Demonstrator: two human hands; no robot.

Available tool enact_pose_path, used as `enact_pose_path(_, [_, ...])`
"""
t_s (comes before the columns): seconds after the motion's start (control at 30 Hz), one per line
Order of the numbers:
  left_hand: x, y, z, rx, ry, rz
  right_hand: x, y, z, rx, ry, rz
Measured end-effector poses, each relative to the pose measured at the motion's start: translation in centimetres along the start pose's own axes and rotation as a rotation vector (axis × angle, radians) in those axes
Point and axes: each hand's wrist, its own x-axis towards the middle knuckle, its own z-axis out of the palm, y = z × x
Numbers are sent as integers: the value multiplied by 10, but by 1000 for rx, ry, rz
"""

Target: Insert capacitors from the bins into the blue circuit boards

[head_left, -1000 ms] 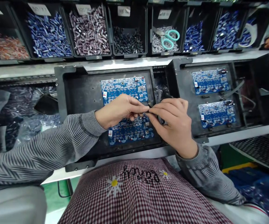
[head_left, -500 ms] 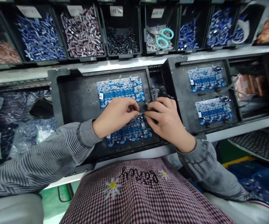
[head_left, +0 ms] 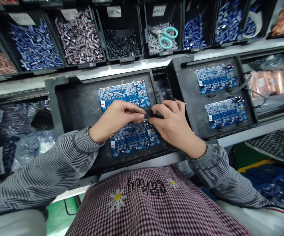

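Note:
Two blue circuit boards lie in a black tray (head_left: pixel 75 108), an upper board (head_left: pixel 122 91) and a lower board (head_left: pixel 134 141). My left hand (head_left: pixel 119 118) is over the gap between them, thumb and fingers pressed together at the lower board's top edge; anything between them is too small to make out. Close to its right, my right hand (head_left: pixel 172 121) has its thumb at the same edge, near the board's upper right corner, and its fingers curled. What it holds, if anything, is hidden.
Behind the rail stand black bins of small parts: blue (head_left: pixel 37 44), mauve (head_left: pixel 80 39) and black (head_left: pixel 122 44). Scissors (head_left: pixel 166 37) lie in another bin. A second tray (head_left: pixel 191 114) holds two more boards at right. Plastic bags (head_left: pixel 33 147) are at left.
The view has shifted slightly. My left fingers have straightened and lie flatter together, and my right fingers have lifted a little from the thumb.

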Motion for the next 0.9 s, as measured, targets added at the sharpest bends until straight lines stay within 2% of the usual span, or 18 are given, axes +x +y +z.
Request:
enact_pose_path(0.13, [0,2,0,-99,22,-63,3,0,0,-47,8,-54])
enact_pose_path(0.5, [-1,8,-7,42,15,-102,6,3,3,-55,9,-63])
enact_pose_path(0.63, [-3,11,-5,7,-26,-111,3,5,2,-12,-2,-63])
enact_pose_path(0.77, [-3,14,-2,-15,-6,-106,2,-6,-4,111,106,95])
enact_pose_path(0.83, [-3,17,0,-38,17,-103,9,-14,-7,217,177,184])
enact_pose_path(0.9, [-4,22,0,-76,63,-79,20,-20,-9,298,242,207])
